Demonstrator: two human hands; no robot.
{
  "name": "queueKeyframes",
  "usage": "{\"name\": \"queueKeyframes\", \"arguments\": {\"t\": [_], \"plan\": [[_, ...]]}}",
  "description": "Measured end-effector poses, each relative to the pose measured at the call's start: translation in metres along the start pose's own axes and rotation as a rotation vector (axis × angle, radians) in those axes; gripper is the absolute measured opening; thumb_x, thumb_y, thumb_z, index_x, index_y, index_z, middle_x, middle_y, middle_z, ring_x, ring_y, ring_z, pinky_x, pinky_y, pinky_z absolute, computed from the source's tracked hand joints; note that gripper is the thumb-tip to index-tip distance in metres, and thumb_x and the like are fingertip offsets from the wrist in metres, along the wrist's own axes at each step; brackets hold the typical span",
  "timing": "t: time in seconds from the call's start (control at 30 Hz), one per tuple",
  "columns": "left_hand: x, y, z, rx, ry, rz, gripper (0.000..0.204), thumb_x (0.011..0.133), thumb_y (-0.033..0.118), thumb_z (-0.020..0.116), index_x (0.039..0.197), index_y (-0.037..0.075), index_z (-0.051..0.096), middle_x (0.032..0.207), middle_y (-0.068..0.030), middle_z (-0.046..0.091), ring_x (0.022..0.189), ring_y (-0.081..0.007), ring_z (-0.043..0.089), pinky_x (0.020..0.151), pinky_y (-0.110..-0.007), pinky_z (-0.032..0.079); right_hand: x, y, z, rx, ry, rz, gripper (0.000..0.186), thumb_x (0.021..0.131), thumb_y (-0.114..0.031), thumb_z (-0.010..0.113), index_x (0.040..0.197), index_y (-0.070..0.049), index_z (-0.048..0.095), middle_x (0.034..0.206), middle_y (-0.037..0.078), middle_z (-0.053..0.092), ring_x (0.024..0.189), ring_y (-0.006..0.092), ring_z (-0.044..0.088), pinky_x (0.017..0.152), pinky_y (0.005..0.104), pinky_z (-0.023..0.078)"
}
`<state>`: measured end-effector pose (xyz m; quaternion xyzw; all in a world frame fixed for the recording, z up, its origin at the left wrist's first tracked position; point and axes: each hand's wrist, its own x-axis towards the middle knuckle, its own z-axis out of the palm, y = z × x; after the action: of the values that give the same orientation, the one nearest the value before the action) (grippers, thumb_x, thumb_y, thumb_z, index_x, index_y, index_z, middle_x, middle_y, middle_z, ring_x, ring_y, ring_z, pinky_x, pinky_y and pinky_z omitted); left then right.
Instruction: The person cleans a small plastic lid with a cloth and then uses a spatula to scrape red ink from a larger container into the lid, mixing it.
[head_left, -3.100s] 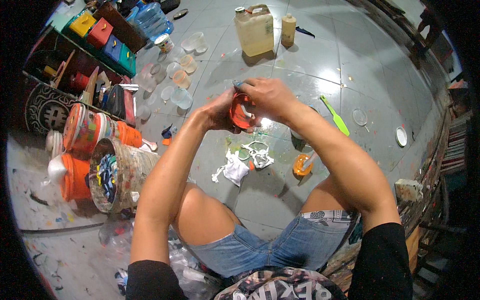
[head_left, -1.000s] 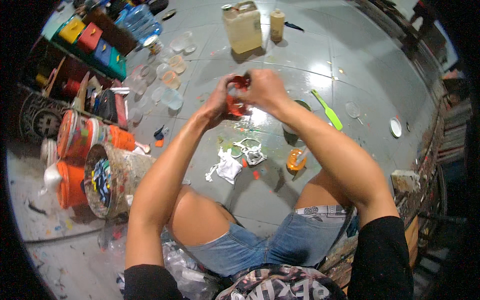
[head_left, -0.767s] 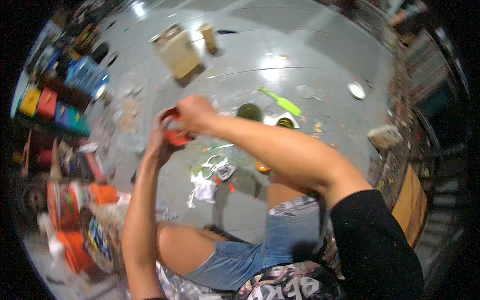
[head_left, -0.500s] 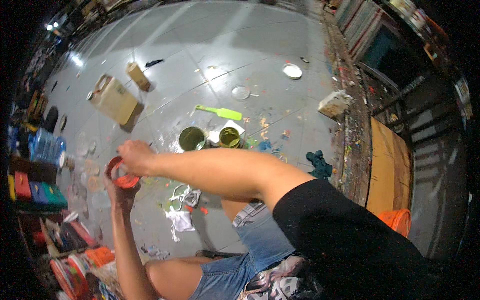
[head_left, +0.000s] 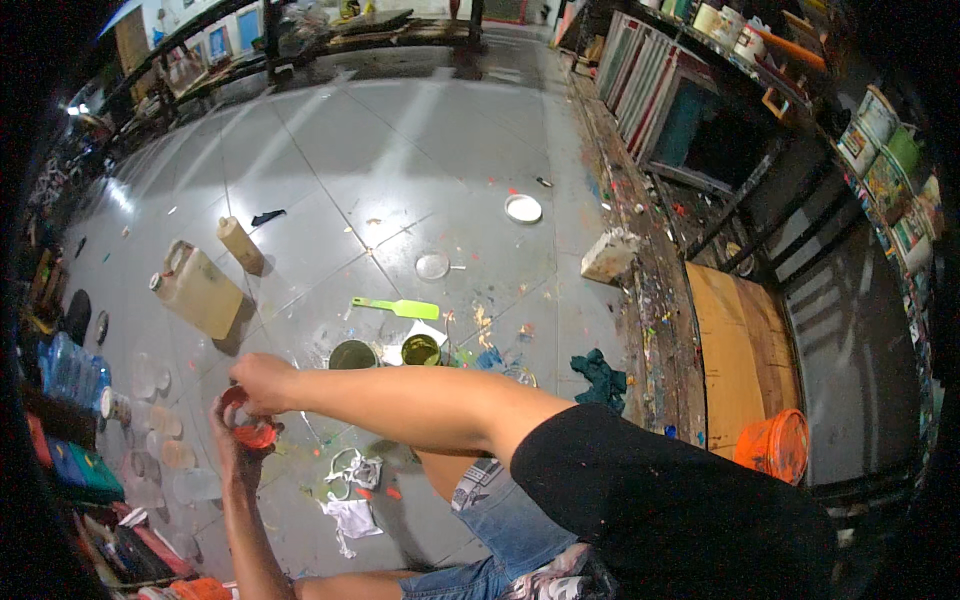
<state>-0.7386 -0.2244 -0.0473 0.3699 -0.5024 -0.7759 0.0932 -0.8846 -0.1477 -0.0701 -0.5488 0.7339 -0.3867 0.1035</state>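
At the left, my left hand [head_left: 234, 458] is wrapped round a small round container smeared red [head_left: 256, 436]. My right arm crosses over from the right, and its hand [head_left: 263, 381] is closed at the container's far rim; whatever its fingers hold is hidden. To the right on the floor stand two open pots, a larger dark green one [head_left: 353, 355] and a smaller one with olive-coloured stuff inside [head_left: 421, 349]. Beyond them lies a lime-green spatula [head_left: 398, 307]. Nearer my legs lies a crumpled white mask or cloth with loops [head_left: 352, 517].
A yellowish jerrycan [head_left: 200, 296] and a smaller bottle [head_left: 240, 247] stand farther off at left. Several clear cups [head_left: 197, 485] sit left of my hands. A dark teal rag [head_left: 598, 382], a white block [head_left: 610, 255] and an orange bucket [head_left: 774, 446] are at right.
The view has tilted up, so the floor things appear lower and more shelves show. Both hands remain at the red container, my right hand still against its rim.
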Motion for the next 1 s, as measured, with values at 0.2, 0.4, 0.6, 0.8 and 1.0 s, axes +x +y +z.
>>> {"name": "queueKeyframes", "arguments": {"t": [0.2, 0.4, 0.6, 0.8, 1.0], "plan": [[0.001, -0.003, 0.006, 0.195, -0.089, 0.029, 0.071, 0.089, 0.072, 0.037, 0.132, 0.016, 0.046, 0.095, -0.0099, 0.066, 0.075, -0.0223, 0.067, 0.063, -0.035, 0.052, -0.002, 0.005, -0.01, 0.019, -0.047, 0.02, 0.032, 0.06, -0.018, 0.078, 0.087, -0.002, 0.071, 0.087, 0.021, 0.07, 0.086, 0.0392, 0.068, 0.078, 0.0456, 0.054], [-0.003, -0.001, -0.028, 0.098, -0.116, 0.025, 0.061, 0.095, 0.061, 0.037, 0.133, 0.015, 0.047, 0.113, -0.0134, 0.067, 0.084, -0.0298, 0.071, 0.064, -0.041, 0.053, 0.001, -0.012, -0.005, 0.096, -0.127, -0.043, 0.035, 0.071, -0.027, 0.079, 0.095, -0.001, 0.072, 0.095, 0.022, 0.071, 0.089, 0.0371, 0.069, 0.081, 0.042, 0.054], [-0.008, 0.0, -0.035, 0.042, -0.217, 0.011, 0.055, 0.095, 0.055, 0.042, 0.128, 0.012, 0.052, 0.118, -0.0119, 0.061, 0.093, -0.0302, 0.069, 0.077, -0.047, 0.059, 0.006, -0.002, 0.0, 0.181, -0.199, -0.036, 0.035, 0.073, -0.024, 0.079, 0.099, -0.001, 0.073, 0.096, 0.021, 0.072, 0.09, 0.0336, 0.071, 0.083, 0.039, 0.054], [-0.012, 0.001, -0.024, 0.062, -0.198, -0.011, 0.061, 0.095, 0.057, 0.036, 0.13, 0.008, 0.047, 0.099, -0.0146, 0.066, 0.086, -0.0261, 0.07, 0.083, -0.045, 0.059, 0.002, -0.004, -0.007, 0.152, -0.192, -0.05, 0.033, 0.07, -0.018, 0.077, 0.098, 0.0, 0.073, 0.092, 0.021, 0.072, 0.087, 0.0339, 0.071, 0.081, 0.0394, 0.055], [0.0, -0.006, -0.028, 0.078, -0.203, -0.054, 0.063, 0.095, 0.06, 0.035, 0.128, 0.007, 0.047, 0.098, -0.015, 0.064, 0.087, -0.0265, 0.069, 0.084, -0.044, 0.058, 0.004, -0.003, 0.009, 0.074, -0.158, 0.037, 0.035, 0.066, -0.022, 0.077, 0.094, -0.002, 0.071, 0.091, 0.021, 0.072, 0.087, 0.037, 0.07, 0.08, 0.0423, 0.055]]}}
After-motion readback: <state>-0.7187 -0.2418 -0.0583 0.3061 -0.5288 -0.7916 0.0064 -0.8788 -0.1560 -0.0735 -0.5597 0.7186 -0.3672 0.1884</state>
